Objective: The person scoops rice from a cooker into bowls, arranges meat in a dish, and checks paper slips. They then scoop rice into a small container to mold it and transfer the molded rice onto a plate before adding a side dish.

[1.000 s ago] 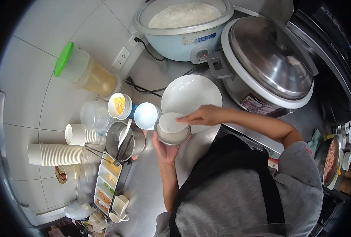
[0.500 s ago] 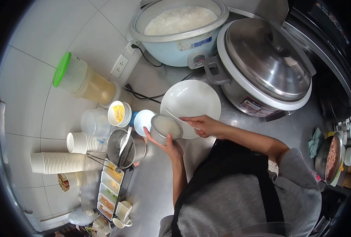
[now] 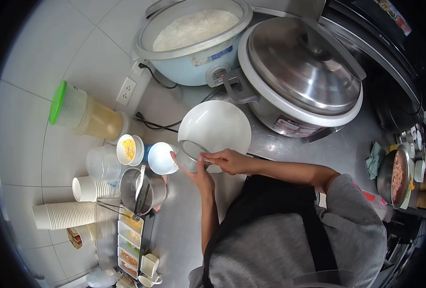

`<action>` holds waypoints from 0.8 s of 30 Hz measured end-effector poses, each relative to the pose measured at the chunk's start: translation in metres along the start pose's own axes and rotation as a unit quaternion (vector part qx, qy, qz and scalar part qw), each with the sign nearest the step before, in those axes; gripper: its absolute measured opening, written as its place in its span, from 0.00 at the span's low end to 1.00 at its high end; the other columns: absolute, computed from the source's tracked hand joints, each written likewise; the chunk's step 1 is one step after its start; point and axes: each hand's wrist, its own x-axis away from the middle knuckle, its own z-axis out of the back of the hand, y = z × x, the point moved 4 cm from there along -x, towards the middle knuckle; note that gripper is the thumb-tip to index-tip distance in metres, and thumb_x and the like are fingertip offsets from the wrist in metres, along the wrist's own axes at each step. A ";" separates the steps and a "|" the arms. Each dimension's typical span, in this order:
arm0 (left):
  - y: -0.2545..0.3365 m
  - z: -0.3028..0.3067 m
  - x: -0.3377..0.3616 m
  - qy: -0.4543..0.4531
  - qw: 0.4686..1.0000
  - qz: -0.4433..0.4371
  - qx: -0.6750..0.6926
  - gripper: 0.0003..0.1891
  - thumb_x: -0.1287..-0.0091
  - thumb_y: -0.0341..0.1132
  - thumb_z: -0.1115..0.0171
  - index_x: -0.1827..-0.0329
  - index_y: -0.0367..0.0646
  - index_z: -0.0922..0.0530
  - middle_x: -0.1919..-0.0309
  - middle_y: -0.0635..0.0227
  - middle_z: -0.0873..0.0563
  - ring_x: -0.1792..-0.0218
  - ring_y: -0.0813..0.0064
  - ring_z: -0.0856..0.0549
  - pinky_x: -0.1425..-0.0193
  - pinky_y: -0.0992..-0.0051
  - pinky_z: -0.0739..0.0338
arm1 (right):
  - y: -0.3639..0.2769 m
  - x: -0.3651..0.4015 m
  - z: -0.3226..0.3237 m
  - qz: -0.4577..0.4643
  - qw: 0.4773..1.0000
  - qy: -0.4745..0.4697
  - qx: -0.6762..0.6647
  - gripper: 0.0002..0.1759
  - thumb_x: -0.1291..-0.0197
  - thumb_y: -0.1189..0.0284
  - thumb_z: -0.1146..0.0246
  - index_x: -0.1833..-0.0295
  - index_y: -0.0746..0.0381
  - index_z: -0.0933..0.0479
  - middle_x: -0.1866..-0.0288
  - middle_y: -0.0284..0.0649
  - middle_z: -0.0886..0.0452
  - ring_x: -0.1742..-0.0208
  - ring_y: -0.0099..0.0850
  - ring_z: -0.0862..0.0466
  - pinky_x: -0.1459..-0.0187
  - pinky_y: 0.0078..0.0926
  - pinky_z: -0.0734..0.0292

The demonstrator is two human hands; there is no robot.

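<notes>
A small metal bowl (image 3: 186, 164) is tilted in my left hand (image 3: 202, 180), over the near-left edge of a large white bowl (image 3: 218, 122). White contents show inside the small bowl. My right hand (image 3: 230, 161) is closed at the small bowl's right rim, close to my left thumb; the utensil it grips is barely visible. Just left of the small bowl is a stack of white cups (image 3: 162, 158).
An open rice cooker (image 3: 189, 72) stands at the back, a lidded cooker (image 3: 299, 81) to its right. On the left are a metal pot (image 3: 158, 192), a green-lidded container (image 3: 98, 119), stacked paper cups (image 3: 66, 215) and a topping tray (image 3: 130, 240).
My right hand has moved in towards the small bowl, and the utensil has come down from above the large bowl. The small bowl is tilted differently. The whole view has shifted somewhat.
</notes>
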 end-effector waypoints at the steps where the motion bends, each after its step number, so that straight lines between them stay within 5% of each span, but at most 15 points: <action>1: -0.017 0.005 -0.007 -0.002 1.000 -0.007 -0.009 0.41 0.40 0.28 0.44 0.27 0.51 0.58 0.38 0.56 0.38 0.40 0.63 0.34 0.36 0.66 0.41 | 0.007 -0.002 0.007 -0.036 0.998 -0.013 -0.056 0.22 0.31 0.64 0.55 0.32 0.51 0.39 0.81 0.26 0.44 0.83 0.16 0.46 0.81 0.16 0.47; 3: -0.036 0.007 -0.016 -0.015 1.000 0.007 0.001 0.40 0.40 0.28 0.43 0.28 0.50 0.57 0.38 0.56 0.38 0.40 0.64 0.34 0.36 0.67 0.41 | 0.011 0.002 0.018 -0.107 0.979 -0.041 -0.169 0.23 0.31 0.63 0.54 0.32 0.50 0.40 0.80 0.26 0.43 0.83 0.16 0.46 0.81 0.16 0.47; 5: -0.044 0.000 -0.030 -0.043 0.997 0.047 0.042 0.43 0.43 0.30 0.38 0.29 0.43 0.55 0.35 0.54 0.43 0.36 0.64 0.40 0.33 0.69 0.46 | 0.013 0.009 0.029 -0.084 0.972 0.026 -0.218 0.23 0.31 0.63 0.54 0.32 0.49 0.40 0.81 0.26 0.43 0.82 0.16 0.45 0.82 0.15 0.48; 9: -0.037 -0.027 -0.052 -0.085 0.956 -0.127 -0.251 0.42 0.50 0.33 0.32 0.34 0.40 0.47 0.40 0.54 0.37 0.40 0.60 0.36 0.38 0.65 0.40 | 0.029 0.039 0.063 -0.034 0.965 0.154 -0.210 0.23 0.31 0.63 0.53 0.31 0.47 0.41 0.80 0.25 0.42 0.81 0.15 0.43 0.82 0.12 0.48; 14: -0.053 -0.072 -0.067 -0.180 0.818 -0.269 -0.475 0.38 0.65 0.39 0.24 0.51 0.35 0.35 0.42 0.48 0.36 0.41 0.51 0.36 0.43 0.58 0.37 | 0.023 0.081 0.081 -0.018 0.963 0.233 -0.137 0.23 0.31 0.64 0.53 0.31 0.47 0.41 0.82 0.24 0.43 0.82 0.13 0.44 0.81 0.10 0.47; 18: -0.075 -0.087 -0.065 -0.211 0.691 -0.265 -0.639 0.32 0.68 0.41 0.25 0.60 0.35 0.30 0.41 0.45 0.36 0.40 0.47 0.38 0.48 0.50 0.36 | 0.017 0.087 0.074 0.011 0.964 0.253 -0.084 0.25 0.32 0.64 0.51 0.31 0.48 0.42 0.82 0.24 0.43 0.82 0.13 0.43 0.81 0.11 0.46; 21: -0.076 -0.083 -0.073 -0.234 0.696 -0.213 -0.645 0.35 0.67 0.44 0.24 0.55 0.37 0.29 0.40 0.48 0.36 0.39 0.46 0.38 0.45 0.50 0.38 | 0.006 0.087 0.073 0.045 0.959 0.274 -0.050 0.23 0.33 0.64 0.49 0.33 0.49 0.37 0.81 0.25 0.35 0.79 0.14 0.36 0.78 0.13 0.40; 24: -0.051 -0.063 -0.083 -0.185 0.794 -0.255 -0.520 0.34 0.63 0.43 0.25 0.53 0.37 0.28 0.42 0.48 0.35 0.40 0.46 0.37 0.42 0.56 0.36 | 0.015 0.059 0.077 0.165 0.934 0.314 0.045 0.20 0.39 0.64 0.43 0.41 0.53 0.30 0.77 0.34 0.26 0.74 0.24 0.25 0.73 0.22 0.33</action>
